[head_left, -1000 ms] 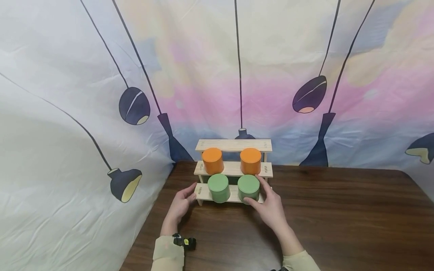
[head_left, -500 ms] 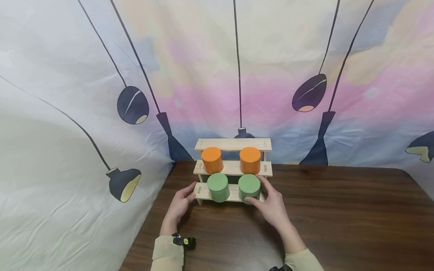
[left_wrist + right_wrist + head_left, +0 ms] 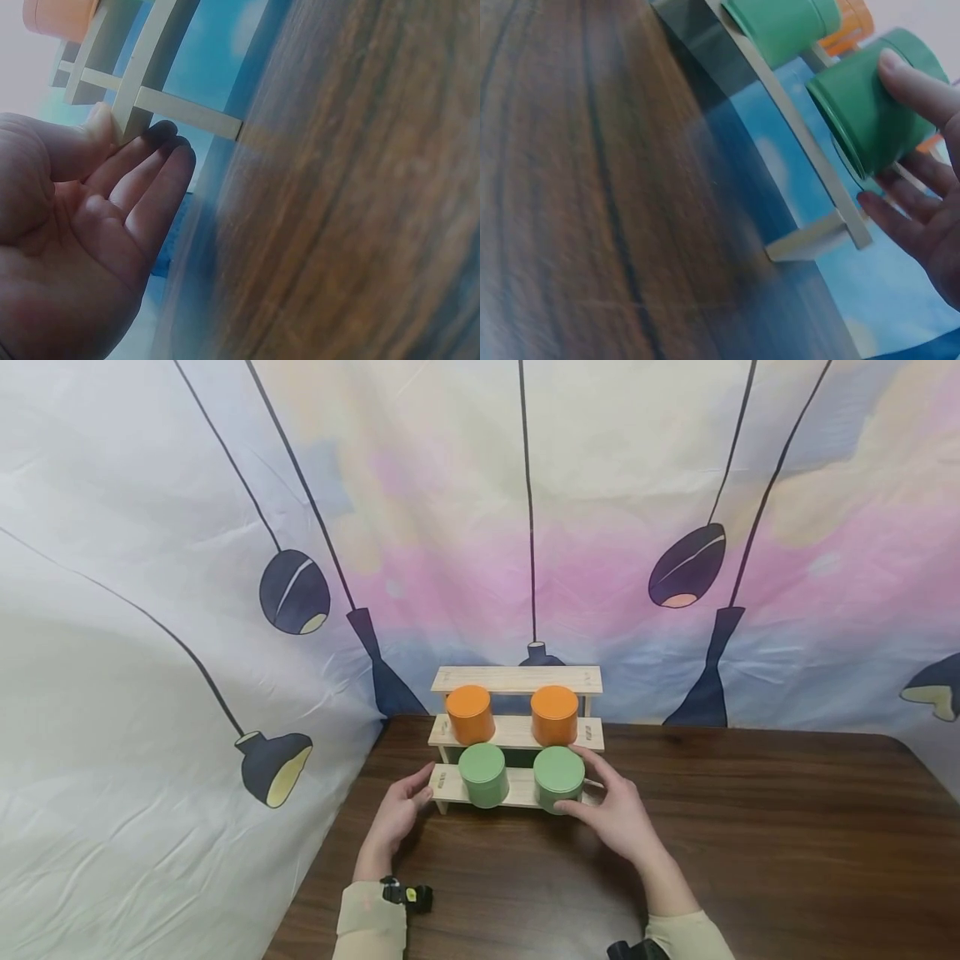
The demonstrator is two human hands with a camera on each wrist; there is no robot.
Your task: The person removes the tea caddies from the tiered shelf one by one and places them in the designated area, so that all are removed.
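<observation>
A three-tier wooden display rack (image 3: 517,680) stands at the back of the table. Two round orange tins (image 3: 470,715) (image 3: 555,716) sit on its middle tier. On the bottom tier stands a green tin (image 3: 483,776) at left. My right hand (image 3: 618,817) holds the other green tin (image 3: 558,778) between thumb and fingers near that tier's right end. In the right wrist view this green tin (image 3: 877,105) overhangs the board's front edge; whether its base touches the board I cannot tell. My left hand (image 3: 397,814) pinches the left end of the bottom board (image 3: 135,105), thumb on top.
A brown wooden table (image 3: 750,827) extends to the right and front of the rack. Close behind it hangs a cloth backdrop (image 3: 600,527) printed with lamps, which continues along the left side. A black strap device (image 3: 408,895) is on the left wrist.
My right hand has shifted the right green tin slightly rightward along the bottom tier, widening the space between the two green tins. The left hand stays at the rack's left end.
</observation>
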